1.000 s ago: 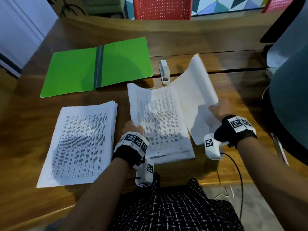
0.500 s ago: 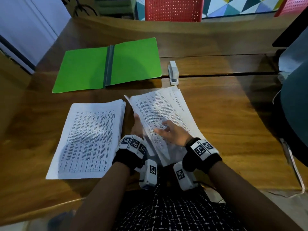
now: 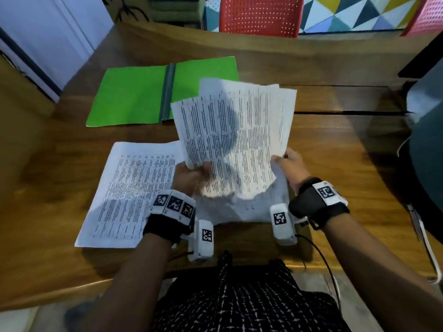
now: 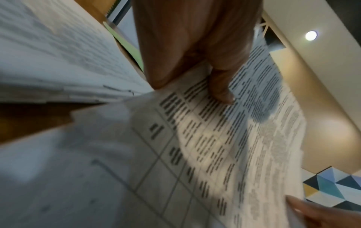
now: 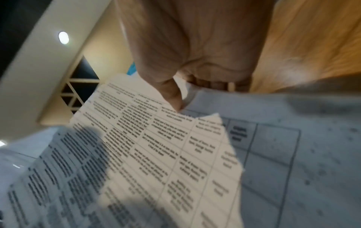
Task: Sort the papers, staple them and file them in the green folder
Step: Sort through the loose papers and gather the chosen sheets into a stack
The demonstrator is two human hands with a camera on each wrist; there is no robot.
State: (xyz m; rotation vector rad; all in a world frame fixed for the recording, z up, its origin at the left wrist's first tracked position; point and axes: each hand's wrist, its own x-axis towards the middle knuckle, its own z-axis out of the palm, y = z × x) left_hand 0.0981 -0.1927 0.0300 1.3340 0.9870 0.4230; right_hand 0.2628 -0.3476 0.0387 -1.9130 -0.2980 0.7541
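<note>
The wooden table (image 3: 335,168) ran wide and warm-toned, a dark seam crossing it on the right side, and behind it stood a red perforated chair (image 3: 260,14) against a wall of coloured triangles (image 3: 359,15). A pale blue-white panel (image 3: 48,32) filled the far left corner. The green folder (image 3: 134,97) lay open and flat on the far left part of the table, grey spine up the middle. Nearer, a stack of printed papers (image 3: 129,195) sat flat at the left, just beside the left wrist.

And there was the bundle of sheets (image 3: 235,140), lifted off the table and fanned, its upper corner overlapping the folder's right flap in the head view! The left hand (image 3: 188,177) pinched its lower left edge, thumb on the printed face (the left wrist view showed that thumb pressed flat on the text). The right hand (image 3: 291,167) gripped the lower right edge, thumb over the top sheet and fingers curled beneath. More white paper lay flat under the raised bundle, close to the table's near edge.

Half a second before, those sheets had been down on the table with the right hand spread over them; by this moment they were up in both hands. The stapler, plain to see beside the folder earlier, was hidden behind the raised pages.
</note>
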